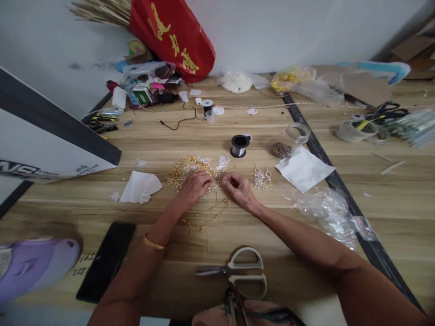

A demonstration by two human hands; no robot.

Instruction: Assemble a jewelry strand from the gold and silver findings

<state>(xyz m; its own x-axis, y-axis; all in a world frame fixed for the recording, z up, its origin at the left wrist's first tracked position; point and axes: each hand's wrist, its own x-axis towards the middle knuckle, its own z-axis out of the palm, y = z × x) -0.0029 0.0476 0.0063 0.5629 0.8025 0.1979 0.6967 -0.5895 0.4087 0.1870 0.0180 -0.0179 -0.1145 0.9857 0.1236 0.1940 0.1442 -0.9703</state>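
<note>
My left hand rests at the front of a pile of gold and silver beaded chains, its fingertips pinched together. Close by on the right, my right hand is closed too, thumb and forefinger pressed together. A thin gold beaded chain runs from the gap between my hands and lies in a loose loop on the wooden table. What sits right at the fingertips of either hand is too small to make out. Beside my right hand lies a small cluster of silver rings and beads.
White-handled scissors lie near my body. A wire spool stands behind the pile, and a glass jar of brown beads is to its right. White paper, clear plastic bags and a black phone lie around.
</note>
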